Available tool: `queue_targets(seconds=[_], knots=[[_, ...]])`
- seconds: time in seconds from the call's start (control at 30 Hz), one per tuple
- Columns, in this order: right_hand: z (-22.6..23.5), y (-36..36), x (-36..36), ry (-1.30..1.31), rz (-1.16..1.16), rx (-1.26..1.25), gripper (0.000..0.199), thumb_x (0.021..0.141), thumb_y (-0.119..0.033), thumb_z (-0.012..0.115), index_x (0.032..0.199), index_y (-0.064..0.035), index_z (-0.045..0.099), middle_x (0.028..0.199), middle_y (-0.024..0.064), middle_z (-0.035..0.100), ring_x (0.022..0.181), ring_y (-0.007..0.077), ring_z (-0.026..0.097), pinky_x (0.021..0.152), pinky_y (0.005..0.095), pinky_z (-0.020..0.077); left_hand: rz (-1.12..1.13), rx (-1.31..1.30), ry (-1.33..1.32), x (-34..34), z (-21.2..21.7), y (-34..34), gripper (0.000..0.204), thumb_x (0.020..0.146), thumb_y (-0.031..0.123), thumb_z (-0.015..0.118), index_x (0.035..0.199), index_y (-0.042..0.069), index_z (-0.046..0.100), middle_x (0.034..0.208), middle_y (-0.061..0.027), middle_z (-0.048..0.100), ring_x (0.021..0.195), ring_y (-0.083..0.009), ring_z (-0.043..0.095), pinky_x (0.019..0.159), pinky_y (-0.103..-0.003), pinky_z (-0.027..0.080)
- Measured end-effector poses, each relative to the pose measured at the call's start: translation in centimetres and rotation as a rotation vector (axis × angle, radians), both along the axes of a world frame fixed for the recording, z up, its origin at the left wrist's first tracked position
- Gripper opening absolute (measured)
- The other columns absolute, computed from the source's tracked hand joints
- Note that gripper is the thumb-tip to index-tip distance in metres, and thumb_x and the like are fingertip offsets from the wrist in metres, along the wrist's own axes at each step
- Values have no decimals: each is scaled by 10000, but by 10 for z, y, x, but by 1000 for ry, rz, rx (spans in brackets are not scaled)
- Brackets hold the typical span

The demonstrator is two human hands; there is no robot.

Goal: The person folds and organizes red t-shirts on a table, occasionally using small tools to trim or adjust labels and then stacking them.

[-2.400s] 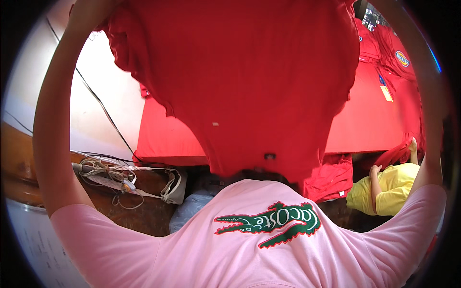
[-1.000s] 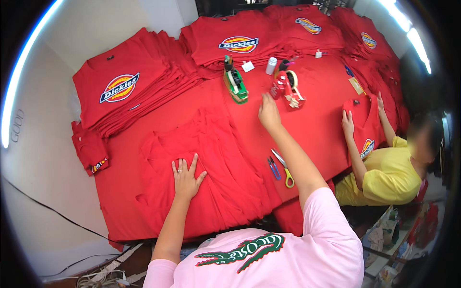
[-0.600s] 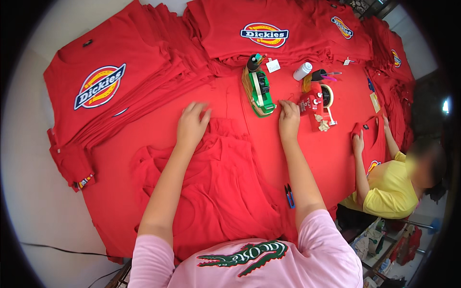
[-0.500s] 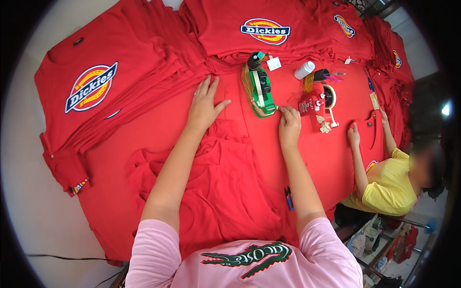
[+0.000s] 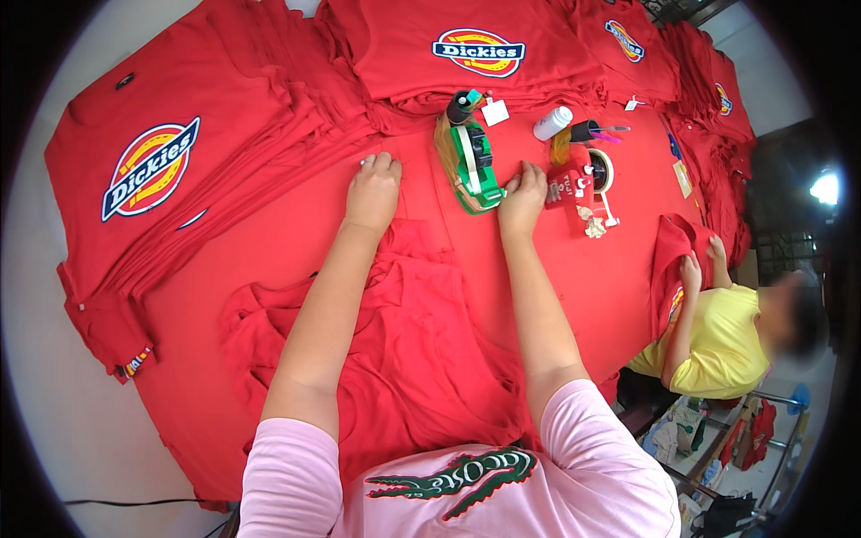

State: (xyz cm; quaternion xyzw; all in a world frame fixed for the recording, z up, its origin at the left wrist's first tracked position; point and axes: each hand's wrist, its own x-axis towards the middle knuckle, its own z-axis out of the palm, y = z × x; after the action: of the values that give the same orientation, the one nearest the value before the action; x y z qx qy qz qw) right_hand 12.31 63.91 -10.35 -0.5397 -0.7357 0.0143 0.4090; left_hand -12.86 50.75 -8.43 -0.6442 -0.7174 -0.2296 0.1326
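Note:
My left hand rests on the red cloth, its fingers curled in; a tiny pale bit shows by the fingertips, too small to name. A rumpled red garment lies under and between my forearms. At the front end of a green tape dispenser, my right hand pinches thumb and fingers together by the tape's end; the tape itself is barely visible there. A second, red tape dispenser with a cream roll stands just right of that hand.
Stacks of red printed shirts line the left and far side. Beyond the dispensers are a white bottle, a black pen cup and a white tag. At right, a person in yellow handles a red shirt.
My left hand has gone from flat with spread fingers to curled. My right hand stays by the green dispenser's end. The view has shifted slightly; the other person has gathered up the red shirt.

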Motion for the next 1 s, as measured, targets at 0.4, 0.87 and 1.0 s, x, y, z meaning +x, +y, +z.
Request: queue_targets(seconds=[0.4,0.87,1.0], knots=[[-2,-1,20,-2,-71,-20,448,950,-43,694,1365,106,613,1332,283,609,1192,456,614,1051,491,510,103,-82,-173,20,9,18,88,934,20,589,942,-7,672,1037,-216,674,961,-411,717,824,-523,605],[-34,57,38,-426,-37,-25,173,980,-77,536,1033,27,664,942,250,736,854,398,739,771,492,611,432,103,-1264,-3,73,-315,177,1108,193,605,1042,30,608,871,-3,575,770,-90,543,721,-273,472],[-18,60,17,-545,2,-105,182,1013,-97,505,1021,46,618,941,276,737,854,395,763,739,489,641,584,-39,-1603,125,135,-529,173,1095,200,624,1062,30,620,875,-9,594,769,-102,565,729,-278,485]])
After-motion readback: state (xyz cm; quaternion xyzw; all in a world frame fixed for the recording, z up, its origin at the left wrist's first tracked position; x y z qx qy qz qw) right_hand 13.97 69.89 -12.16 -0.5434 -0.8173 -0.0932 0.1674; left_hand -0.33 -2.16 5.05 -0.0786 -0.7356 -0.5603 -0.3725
